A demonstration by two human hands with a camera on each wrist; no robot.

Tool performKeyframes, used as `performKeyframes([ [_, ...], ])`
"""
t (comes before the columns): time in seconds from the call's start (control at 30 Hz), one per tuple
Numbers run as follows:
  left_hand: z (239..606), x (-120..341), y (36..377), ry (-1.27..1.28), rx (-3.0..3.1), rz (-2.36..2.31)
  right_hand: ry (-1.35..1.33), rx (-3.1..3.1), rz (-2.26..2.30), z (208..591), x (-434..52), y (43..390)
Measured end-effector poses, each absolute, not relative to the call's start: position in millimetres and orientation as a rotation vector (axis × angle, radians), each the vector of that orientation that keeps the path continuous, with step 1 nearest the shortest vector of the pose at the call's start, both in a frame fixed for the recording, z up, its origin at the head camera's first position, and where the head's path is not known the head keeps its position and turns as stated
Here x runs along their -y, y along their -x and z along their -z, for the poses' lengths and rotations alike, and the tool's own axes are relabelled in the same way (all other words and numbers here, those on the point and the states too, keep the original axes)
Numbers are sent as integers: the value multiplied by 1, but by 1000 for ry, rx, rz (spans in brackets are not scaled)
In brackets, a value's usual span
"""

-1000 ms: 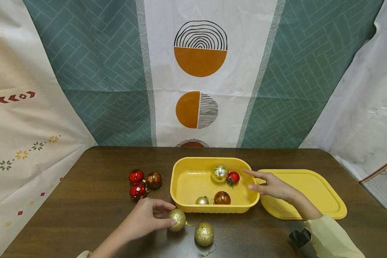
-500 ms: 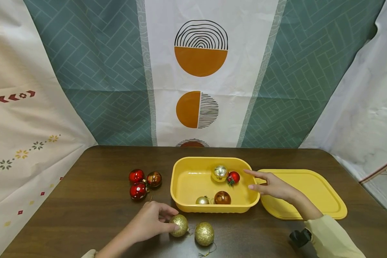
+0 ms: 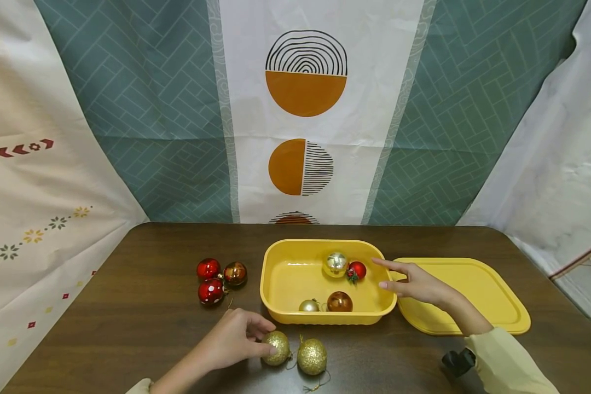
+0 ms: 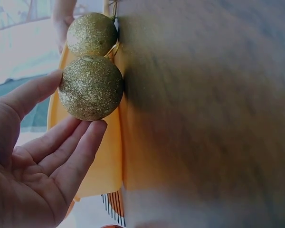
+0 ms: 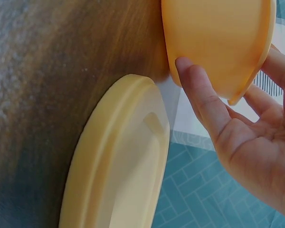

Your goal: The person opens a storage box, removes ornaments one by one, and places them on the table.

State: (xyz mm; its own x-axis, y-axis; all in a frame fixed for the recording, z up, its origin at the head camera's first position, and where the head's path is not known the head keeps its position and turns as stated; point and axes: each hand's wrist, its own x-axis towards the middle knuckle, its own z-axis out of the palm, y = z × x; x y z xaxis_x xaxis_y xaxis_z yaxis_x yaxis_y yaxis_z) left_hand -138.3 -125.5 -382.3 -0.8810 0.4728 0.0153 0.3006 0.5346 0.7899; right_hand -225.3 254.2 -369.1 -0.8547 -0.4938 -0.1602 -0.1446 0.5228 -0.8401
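Observation:
Between the thumb and fingertips of my left hand is a gold glitter Christmas bauble, low in front of the yellow plastic container. A matching glitter bauble lies just to its right, its string loop toward me. The left wrist view shows the pinched bauble overlapping the other one. My right hand holds the container's right end, with some fingers against the outer wall and others over the rim. Inside are a shiny gold bauble, a red one, a brown one and a small pale-gold one.
Two red baubles and a brown bauble sit clustered left of the container. The yellow lid lies flat to its right on the dark wooden table. Patterned cloth hangs behind the table.
My left hand has shifted the glitter bauble a little right and toward me, closer to the other glitter bauble. The right hand and the container have stayed in place.

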Motion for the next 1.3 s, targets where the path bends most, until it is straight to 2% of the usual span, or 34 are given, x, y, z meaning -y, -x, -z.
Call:
performKeyframes([
  [1.07,383,117,135,-659,-2554,-1261,529,-2397,1264,368,-254,224],
  [1.3,373,119,137,-662,-2574,-1252,519,-2393,1270,369,-254,224],
])
